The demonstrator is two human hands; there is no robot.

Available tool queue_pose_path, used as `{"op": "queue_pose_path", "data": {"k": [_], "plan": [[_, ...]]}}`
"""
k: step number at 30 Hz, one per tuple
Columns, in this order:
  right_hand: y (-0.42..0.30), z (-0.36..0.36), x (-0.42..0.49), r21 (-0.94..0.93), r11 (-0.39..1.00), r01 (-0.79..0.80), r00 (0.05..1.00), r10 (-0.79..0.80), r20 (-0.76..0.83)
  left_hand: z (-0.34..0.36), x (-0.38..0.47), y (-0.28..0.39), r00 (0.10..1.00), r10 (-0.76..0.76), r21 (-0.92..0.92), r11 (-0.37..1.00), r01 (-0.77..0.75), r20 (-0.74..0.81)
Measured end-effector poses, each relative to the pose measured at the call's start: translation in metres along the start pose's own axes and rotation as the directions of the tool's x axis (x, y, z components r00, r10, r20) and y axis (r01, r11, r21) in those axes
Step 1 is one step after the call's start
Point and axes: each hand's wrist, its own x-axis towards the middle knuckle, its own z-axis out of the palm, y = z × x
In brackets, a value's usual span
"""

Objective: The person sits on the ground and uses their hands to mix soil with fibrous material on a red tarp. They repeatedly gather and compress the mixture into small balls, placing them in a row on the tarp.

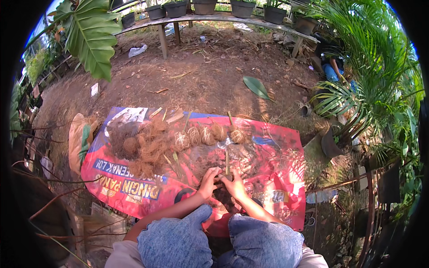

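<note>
My left hand [208, 185] and my right hand [235, 186] meet low over a red printed banner sheet [194, 171], fingers curled round a small dark soil ball [228, 177]. From it a cut plant stem [227, 159] stands upright; the hands hide most of the ball. Dark loose soil [225, 199] lies beneath them. Beyond, several fibre balls bound with pale twine [182, 139] sit in a row, some with stems sticking out. A heap of brown coconut fibre [150, 142] spreads to their left. Loose cut stems [175, 164] rest on the sheet nearer me.
Loose twine [290, 160] lies at the sheet's right. A brown paper sack [77, 142] stands at its left edge. Potted plants line a wooden bench [214, 18] at the back. Palm fronds [365, 67] crowd the right, near a seated person [333, 68]. A large leaf [89, 37] hangs upper left.
</note>
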Motion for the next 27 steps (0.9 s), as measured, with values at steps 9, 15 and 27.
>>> {"op": "queue_pose_path", "data": {"k": [9, 15, 27], "plan": [[-0.011, -0.017, 0.005, -0.12, 0.987, 0.105, 0.992, -0.095, 0.085, -0.008, 0.0, 0.018, 0.961, -0.208, 0.005, 0.977, 0.213, -0.182], [0.019, -0.008, 0.008, 0.425, 0.836, -0.346, 0.938, 0.294, 0.184, 0.004, -0.003, 0.006, 0.991, -0.098, 0.143, 0.984, 0.11, -0.091], [0.039, -0.029, 0.013, 0.82, 0.397, -0.412, 0.839, 0.515, 0.173, 0.014, -0.003, 0.011, 0.919, 0.247, 0.752, 0.529, -0.393, 0.306]]}}
